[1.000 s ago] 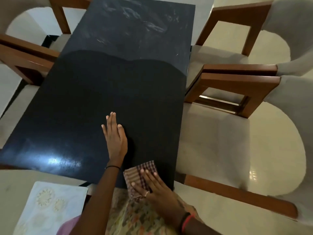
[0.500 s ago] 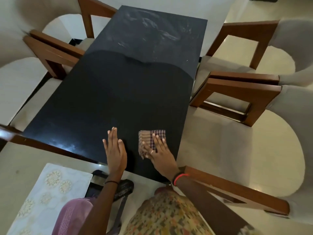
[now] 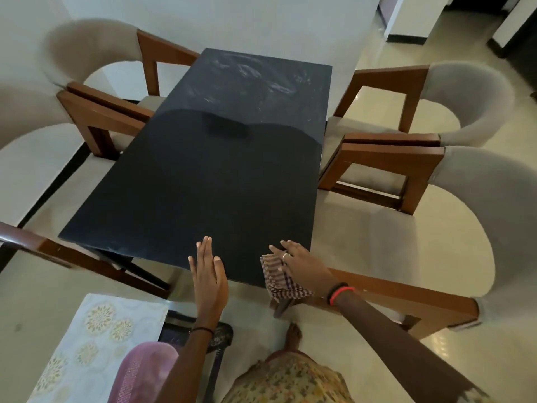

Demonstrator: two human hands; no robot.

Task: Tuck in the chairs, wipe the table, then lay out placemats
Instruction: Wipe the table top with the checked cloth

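A black rectangular table stretches away from me, smeared and dusty at its far end. My left hand lies flat, fingers together, on the near edge. My right hand presses a checked cloth at the near right corner, and part of the cloth hangs over the edge. A pale placemat with gold flower prints lies on the chair seat at my lower left. Cushioned wooden chairs stand along both sides: two on the left and two on the right.
The near right chair's wooden arm runs just past my right wrist. A black sandal and my bare foot are on the tiled floor under the table's near edge. A doorway opens at the far right.
My right hand has slid the cloth to the right and back to the near right corner, so it now overhangs the edge. My left hand stays flat. My head has drawn back.
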